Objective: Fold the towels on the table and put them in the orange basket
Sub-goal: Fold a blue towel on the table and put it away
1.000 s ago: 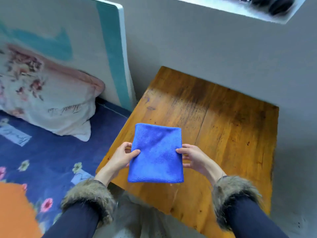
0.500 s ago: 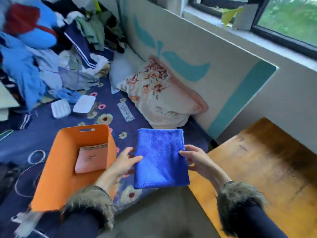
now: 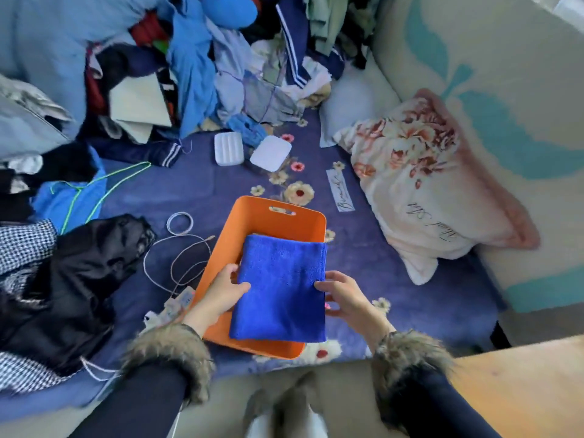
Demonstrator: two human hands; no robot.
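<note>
A folded blue towel (image 3: 282, 292) is held flat over the orange basket (image 3: 249, 216), which sits on the bed. My left hand (image 3: 222, 294) grips the towel's left edge, thumb on top. My right hand (image 3: 343, 294) grips its right edge. The towel covers most of the basket's opening; its right edge sticks out past the basket's right wall. A pale item shows inside the basket just beyond the towel. Whether the towel touches the basket floor is hidden.
The wooden table (image 3: 521, 384) shows only its corner at the lower right. A floral pillow (image 3: 433, 188) lies right of the basket. A heap of clothes (image 3: 177, 64) fills the far bed. Cables (image 3: 180, 248) and a black garment (image 3: 79, 279) lie to the left.
Both hands carried the folded towel from the table leftward to the bed and now hold it over the orange basket. The view swung left with them.
</note>
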